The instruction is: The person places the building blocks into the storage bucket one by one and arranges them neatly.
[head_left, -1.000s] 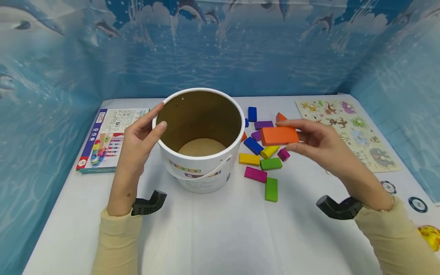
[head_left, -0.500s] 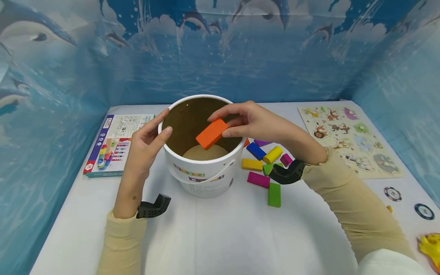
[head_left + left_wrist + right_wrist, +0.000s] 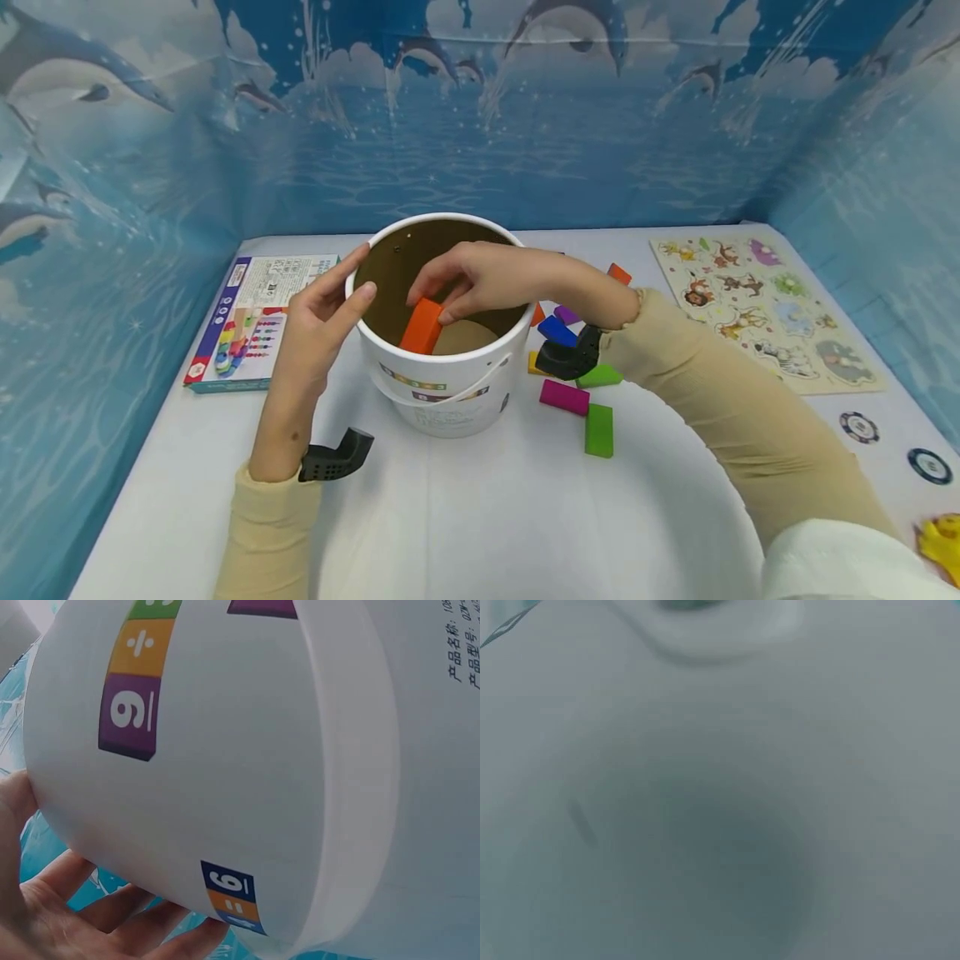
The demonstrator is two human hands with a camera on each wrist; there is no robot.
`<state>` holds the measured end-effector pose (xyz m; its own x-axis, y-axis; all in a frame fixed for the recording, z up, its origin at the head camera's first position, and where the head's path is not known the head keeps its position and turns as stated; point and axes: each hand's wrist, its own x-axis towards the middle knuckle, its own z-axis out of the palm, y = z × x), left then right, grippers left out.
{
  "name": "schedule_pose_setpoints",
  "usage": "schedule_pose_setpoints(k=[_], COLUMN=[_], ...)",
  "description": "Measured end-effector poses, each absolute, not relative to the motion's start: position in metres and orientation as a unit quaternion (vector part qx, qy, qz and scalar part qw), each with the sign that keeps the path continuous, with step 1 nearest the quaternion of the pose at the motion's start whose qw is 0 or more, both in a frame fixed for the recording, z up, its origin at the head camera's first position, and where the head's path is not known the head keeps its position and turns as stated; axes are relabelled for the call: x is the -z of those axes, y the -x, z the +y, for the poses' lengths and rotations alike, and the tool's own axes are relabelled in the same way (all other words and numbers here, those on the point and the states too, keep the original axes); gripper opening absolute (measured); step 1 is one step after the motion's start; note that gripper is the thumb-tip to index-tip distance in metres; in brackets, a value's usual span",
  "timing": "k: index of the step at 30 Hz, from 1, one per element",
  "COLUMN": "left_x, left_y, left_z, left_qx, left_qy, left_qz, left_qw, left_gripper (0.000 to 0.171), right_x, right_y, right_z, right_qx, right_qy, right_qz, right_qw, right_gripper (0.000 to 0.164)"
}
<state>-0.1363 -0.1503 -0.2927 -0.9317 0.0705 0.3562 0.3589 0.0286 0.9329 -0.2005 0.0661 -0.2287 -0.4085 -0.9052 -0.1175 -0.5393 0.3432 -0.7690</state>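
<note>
A white bucket (image 3: 420, 421) with a thin handle and coloured number labels stands left of the middle of the table. My left hand (image 3: 315, 325) holds its left rim, thumb at the edge; in the left wrist view its fingers (image 3: 135, 919) lie against the bucket's outer wall (image 3: 247, 787). My right hand (image 3: 483, 279) reaches over the right rim and pinches an orange rectangular block (image 3: 422, 327) inside the opening. Part of the bucket's tan bottom (image 3: 465, 336) shows beside the block. A blurred pale surface fills most of the right wrist view, and the hand is hidden there.
Several coloured blocks lie right of the bucket, among them a magenta block (image 3: 564, 397) and a green block (image 3: 599, 431); the right forearm covers some. An animal puzzle board (image 3: 757, 308), two chips (image 3: 859, 427) and a yellow toy (image 3: 941, 542) lie right. A printed box (image 3: 251, 325) lies left.
My right hand has carried the orange block leftward from above the loose blocks, over the rim and lower into the bucket. My left hand has kept its hold on the rim.
</note>
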Motion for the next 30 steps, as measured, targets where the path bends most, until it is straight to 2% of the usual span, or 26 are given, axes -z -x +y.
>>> schedule_pose_setpoints(k=[7, 11, 15, 20, 22, 25, 27, 30], left_x=[0.293, 0.293, 0.293, 0.293, 0.293, 0.293, 0.293, 0.293], left_y=[0.136, 0.137, 0.137, 0.138, 0.138, 0.138, 0.138, 0.137], left_z=[-0.15, -0.149, -0.149, -0.149, -0.149, -0.149, -0.15, -0.151], left_qx=[0.688, 0.696, 0.696, 0.689, 0.687, 0.688, 0.69, 0.693], left_qy=[0.16, 0.165, 0.163, 0.159, 0.157, 0.157, 0.157, 0.154], left_qz=[-0.7, -0.691, -0.692, -0.699, -0.702, -0.7, -0.698, -0.696], left_qw=[0.103, 0.103, 0.104, 0.105, 0.105, 0.106, 0.107, 0.109], left_gripper=[0.045, 0.045, 0.045, 0.045, 0.045, 0.045, 0.045, 0.044], right_x=[0.234, 0.233, 0.23, 0.235, 0.248, 0.284, 0.314, 0.355], right_y=[0.203, 0.203, 0.195, 0.172, 0.165, 0.161, 0.16, 0.156], right_z=[0.054, 0.059, 0.079, 0.133, 0.162, 0.205, 0.23, 0.253], right_qx=[0.354, 0.421, 0.536, 0.652, 0.673, 0.677, 0.655, 0.595], right_qy=[0.432, 0.409, 0.382, 0.306, 0.263, 0.187, 0.123, 0.042], right_qz=[0.778, 0.766, 0.728, 0.691, 0.691, 0.712, 0.745, 0.802], right_qw=[0.287, 0.263, 0.189, 0.057, 0.015, -0.017, -0.023, 0.006], right_gripper=[0.032, 0.032, 0.035, 0.034, 0.033, 0.034, 0.036, 0.045])
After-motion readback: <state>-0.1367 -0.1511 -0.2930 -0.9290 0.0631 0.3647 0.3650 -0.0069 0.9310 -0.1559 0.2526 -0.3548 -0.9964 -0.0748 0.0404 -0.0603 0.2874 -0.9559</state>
